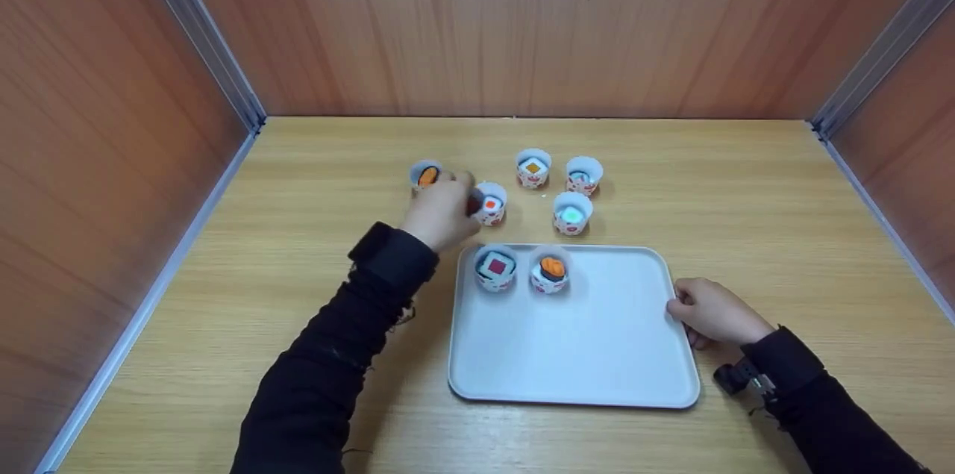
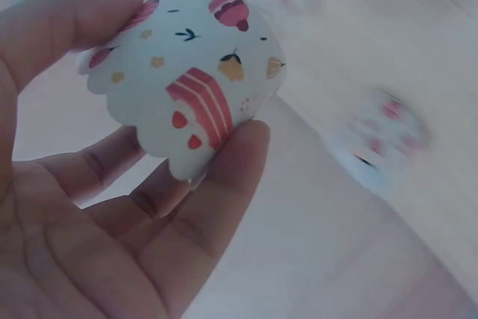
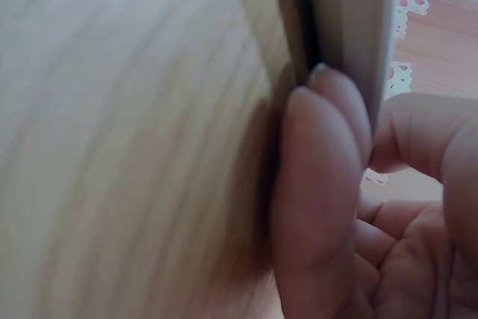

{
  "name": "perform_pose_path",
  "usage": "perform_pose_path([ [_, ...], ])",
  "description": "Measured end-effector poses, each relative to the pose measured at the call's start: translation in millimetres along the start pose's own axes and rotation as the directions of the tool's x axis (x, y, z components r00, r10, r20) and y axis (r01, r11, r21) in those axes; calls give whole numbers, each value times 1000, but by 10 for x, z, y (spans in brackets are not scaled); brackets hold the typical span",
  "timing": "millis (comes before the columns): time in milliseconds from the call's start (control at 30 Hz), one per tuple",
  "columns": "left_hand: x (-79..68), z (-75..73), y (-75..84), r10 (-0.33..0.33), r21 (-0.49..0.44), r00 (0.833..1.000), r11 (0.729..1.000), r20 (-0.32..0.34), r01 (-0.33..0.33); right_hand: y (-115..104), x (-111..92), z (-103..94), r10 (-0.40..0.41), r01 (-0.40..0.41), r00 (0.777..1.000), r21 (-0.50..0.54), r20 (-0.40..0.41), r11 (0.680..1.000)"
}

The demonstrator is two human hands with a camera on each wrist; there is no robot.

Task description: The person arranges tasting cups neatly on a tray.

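Note:
My left hand (image 1: 442,213) reaches over the far side of the table. Between its thumb and fingers it holds a white paper baking cup (image 2: 194,57) printed with cake slices and flowers, mostly hidden behind the hand in the head view. Close by stand a cup with an orange-topped piece (image 1: 427,175) and one with a red-centred white piece (image 1: 491,215). My right hand (image 1: 720,312) grips the right edge of the white tray (image 1: 574,354), thumb on one side of the rim and fingers (image 3: 321,184) on the other.
On the tray's far left are a cup with a dark-red square piece (image 1: 495,283) and a cup with an orange-topped piece (image 1: 549,284). Beyond the tray stand several more cups, one with a pale green piece (image 1: 571,224). Wooden panels (image 1: 515,26) enclose the table (image 1: 298,153).

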State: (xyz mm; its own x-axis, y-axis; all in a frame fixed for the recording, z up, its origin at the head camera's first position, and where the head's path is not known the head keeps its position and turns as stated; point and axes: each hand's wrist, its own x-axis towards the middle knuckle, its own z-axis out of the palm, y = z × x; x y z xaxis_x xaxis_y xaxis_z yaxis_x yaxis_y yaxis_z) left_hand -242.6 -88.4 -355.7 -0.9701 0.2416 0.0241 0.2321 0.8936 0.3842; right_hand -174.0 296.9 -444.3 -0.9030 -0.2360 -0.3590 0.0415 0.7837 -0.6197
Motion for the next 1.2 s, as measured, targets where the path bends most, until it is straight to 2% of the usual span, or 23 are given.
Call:
perform_pose_path([
  [100,-30,46,235,62,-9,997,998,48,-62,-5,0,8,10,-10,1000,0,0,1000],
  [200,-48,116,440,153,-41,984,988,94,-149,-10,-2,12,21,-21,1000,5,0,1000],
  [367,-79,284,721,290,-98,947,956,138,-278,-17,4,21,37,-37,999,9,2,999],
  [600,-71,573,1019,428,-53,894,904,132,-425,-18,22,25,51,-51,999,16,7,999],
  [667,-56,665,1078,438,-37,887,899,147,-437,-16,23,20,46,-46,999,15,7,999],
  [900,14,959,1193,404,26,885,907,232,-420,-19,26,16,49,-50,999,26,19,998],
  [1000,58,1037,1207,399,45,881,905,254,-423,-18,25,17,54,-55,998,33,23,998],
  [1200,117,1110,1201,334,92,894,922,300,-376,-25,26,13,57,-58,998,35,26,998],
])
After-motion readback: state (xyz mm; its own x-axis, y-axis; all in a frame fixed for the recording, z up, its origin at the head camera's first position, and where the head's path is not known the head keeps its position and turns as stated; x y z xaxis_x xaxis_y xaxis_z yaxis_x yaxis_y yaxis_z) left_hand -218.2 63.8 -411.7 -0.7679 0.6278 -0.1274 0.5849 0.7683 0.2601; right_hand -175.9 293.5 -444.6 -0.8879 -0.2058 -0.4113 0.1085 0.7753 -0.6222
